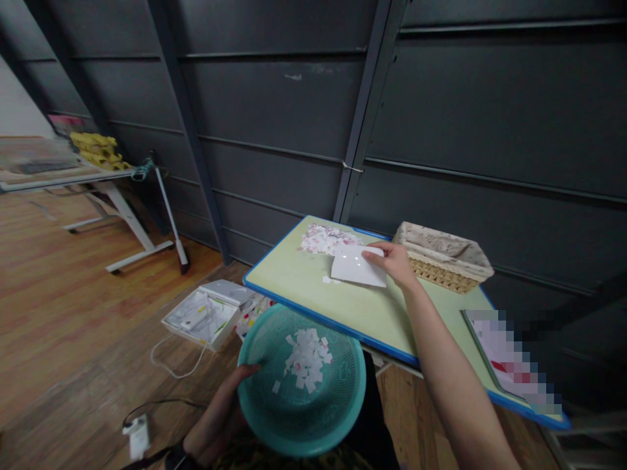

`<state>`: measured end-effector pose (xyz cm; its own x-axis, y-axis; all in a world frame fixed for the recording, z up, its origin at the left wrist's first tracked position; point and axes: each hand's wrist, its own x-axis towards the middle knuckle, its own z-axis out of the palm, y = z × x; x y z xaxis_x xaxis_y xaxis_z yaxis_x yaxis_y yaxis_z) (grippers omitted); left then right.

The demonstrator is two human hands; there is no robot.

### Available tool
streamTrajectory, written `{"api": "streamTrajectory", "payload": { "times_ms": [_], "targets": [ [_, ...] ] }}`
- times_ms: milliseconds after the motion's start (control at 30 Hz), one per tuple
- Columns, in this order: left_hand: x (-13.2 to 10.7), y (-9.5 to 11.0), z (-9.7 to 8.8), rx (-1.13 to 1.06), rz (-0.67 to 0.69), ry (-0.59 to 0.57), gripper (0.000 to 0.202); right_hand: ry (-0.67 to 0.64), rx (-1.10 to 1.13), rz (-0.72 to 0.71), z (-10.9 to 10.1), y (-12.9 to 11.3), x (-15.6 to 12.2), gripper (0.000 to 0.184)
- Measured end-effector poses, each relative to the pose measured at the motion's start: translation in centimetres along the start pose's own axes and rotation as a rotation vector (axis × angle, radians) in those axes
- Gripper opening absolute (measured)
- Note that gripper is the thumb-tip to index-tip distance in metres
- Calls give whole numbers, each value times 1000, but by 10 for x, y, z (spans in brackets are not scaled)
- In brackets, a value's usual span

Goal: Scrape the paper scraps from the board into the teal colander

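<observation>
My left hand (pixel 230 398) grips the rim of a teal plastic basket (pixel 337 405), its thumb over the edge and the other fingers hidden beneath. Small white paper pieces (pixel 307 359) lie heaped inside. Above the table, my right hand (pixel 392 261) pinches the upper right edge of a white card (pixel 357 266), which is held tilted. Just behind the card, a spread of white and pink paper pieces (pixel 321 238) covers the far left of the pale yellow table (pixel 289 274). A few scraps (pixel 330 280) lie near the card's lower left corner.
A cloth-lined wicker basket (pixel 441 264) sits at the table's back right, with a partly blurred flat panel (pixel 509 359) at the right end. On the floor are an open white box (pixel 200 316) and a white adapter (pixel 137 436) with a cord. Another table (pixel 63 175) stands left; a dark wall runs behind.
</observation>
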<state>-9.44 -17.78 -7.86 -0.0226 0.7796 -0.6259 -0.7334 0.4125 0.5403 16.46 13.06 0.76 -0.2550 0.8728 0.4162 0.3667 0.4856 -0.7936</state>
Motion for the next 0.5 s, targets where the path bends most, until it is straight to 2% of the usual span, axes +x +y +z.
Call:
{"api": "streamTrajectory", "payload": {
  "times_ms": [133,233,367,500],
  "targets": [
    [0,1,2,1,6,6,77,49,-60,26,-12,3,3,38],
    [1,1,0,-3,3,-1,79,26,-116,19,-15,1,2,35],
    [2,-1,-3,0,17,-14,76,-43,-33,55,-13,-3,-1,37],
    [2,-1,-1,-23,16,-8,80,-16,8,86,-12,-4,-1,37]
  ]
}}
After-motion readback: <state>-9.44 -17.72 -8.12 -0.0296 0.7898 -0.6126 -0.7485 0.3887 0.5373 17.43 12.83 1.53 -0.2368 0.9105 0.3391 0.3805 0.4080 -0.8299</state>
